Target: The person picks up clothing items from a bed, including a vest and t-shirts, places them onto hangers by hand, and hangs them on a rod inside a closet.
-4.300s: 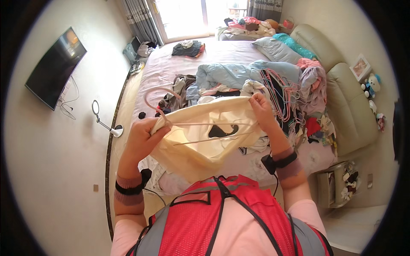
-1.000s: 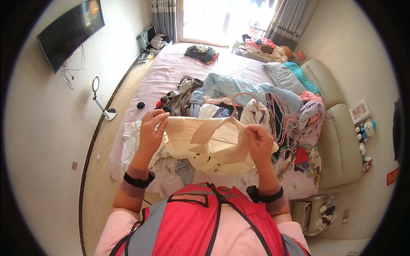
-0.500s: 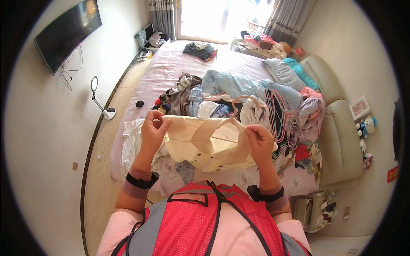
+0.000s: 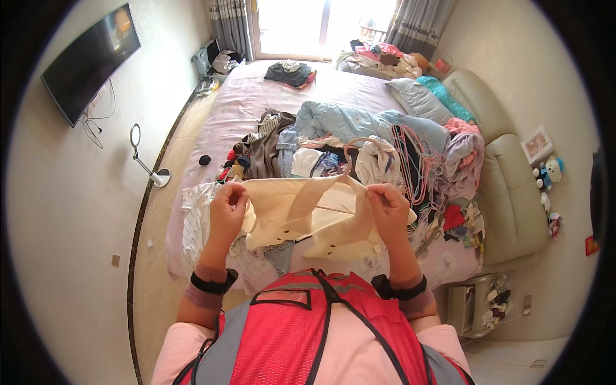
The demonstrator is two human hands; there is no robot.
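Observation:
Stretched between my two hands is a cream collared garment (image 4: 273, 208) with small dark buttons, its front hanging partly open. My left hand (image 4: 229, 204) pinches one shoulder of it, and the other shoulder is in the closed fingers of my right hand (image 4: 389, 206). A pink clothes hanger (image 4: 351, 151) is inside the garment; its hook sticks up past the collar and its bar shows through the opening. The garment hangs over the near part of the bed (image 4: 215, 122), above white patterned clothing (image 4: 197, 215) and a grey checked cloth (image 4: 279, 258).
Beyond the garment lies a heap of clothes with a light blue quilt (image 4: 333, 122) and several pink hangers (image 4: 410, 167). A dark folded stack (image 4: 289, 74) sits far on the bed. A padded headboard (image 4: 510, 199) is at right; a ring lamp (image 4: 160, 177) stands at left.
My left hand has come down slightly and the garment's front has opened wider, with its left panel dropping straighter. Both hands keep their hold. The view has shifted a little.

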